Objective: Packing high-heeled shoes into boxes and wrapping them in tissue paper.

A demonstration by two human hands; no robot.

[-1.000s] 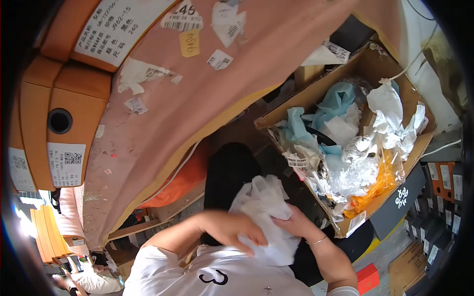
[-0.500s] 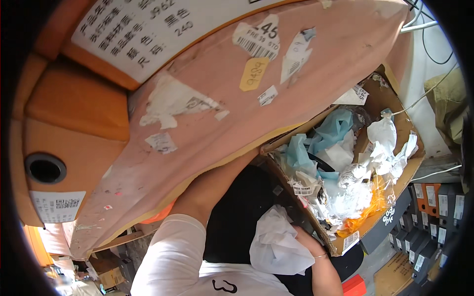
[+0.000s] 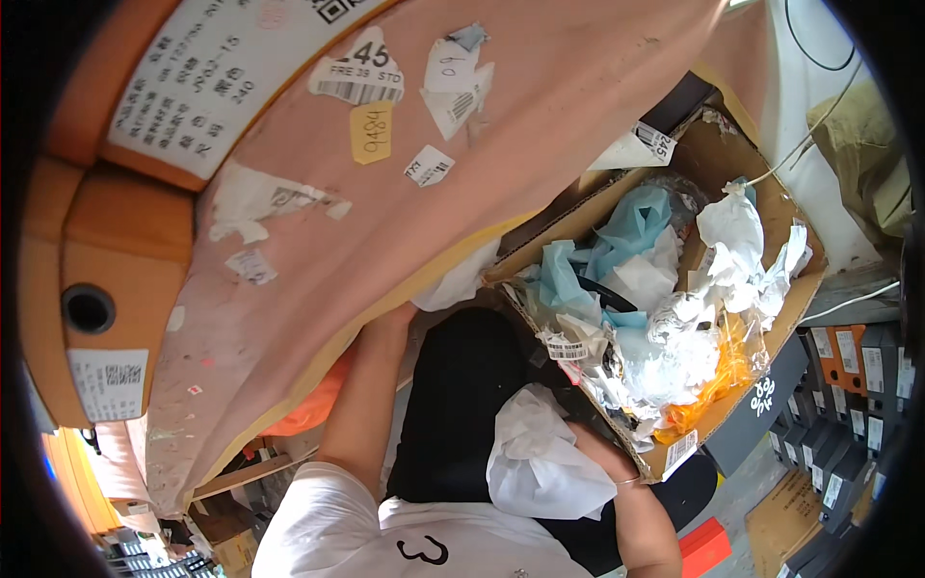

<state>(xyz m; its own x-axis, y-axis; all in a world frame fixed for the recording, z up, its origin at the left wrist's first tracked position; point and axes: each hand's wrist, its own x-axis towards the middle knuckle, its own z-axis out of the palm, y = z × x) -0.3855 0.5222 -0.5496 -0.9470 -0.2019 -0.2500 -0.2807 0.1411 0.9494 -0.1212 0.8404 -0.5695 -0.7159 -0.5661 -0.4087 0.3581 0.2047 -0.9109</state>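
Note:
My left hand (image 3: 400,316) is at the hanging edge of the pinkish table cover (image 3: 540,87), its fingers mostly hidden beneath it. A sheet of white tissue paper (image 3: 458,277) sticks out from that hand toward the carton and appears to be gripped. Over my lap, my right hand (image 3: 595,453) is closed on a crumpled bundle of thin white paper (image 3: 544,467), which covers its fingertips. Beside it stands an open cardboard carton (image 3: 771,361), full of white and light blue paper (image 3: 636,226), clear wrap and orange plastic (image 3: 703,395).
Orange shoe boxes (image 3: 125,250) stand on the cover at the left. Torn labels stick to the cover. Stacked dark shoe boxes (image 3: 838,472) and flat cardboard (image 3: 785,525) are at the lower right, with a red box (image 3: 703,547) by my right arm. A cord (image 3: 809,135) runs to the carton.
My left hand has drawn back leftward from the carton's corner, and white tissue paper now shows beside it. My right hand stays on its paper bundle. The view has shifted somewhat.

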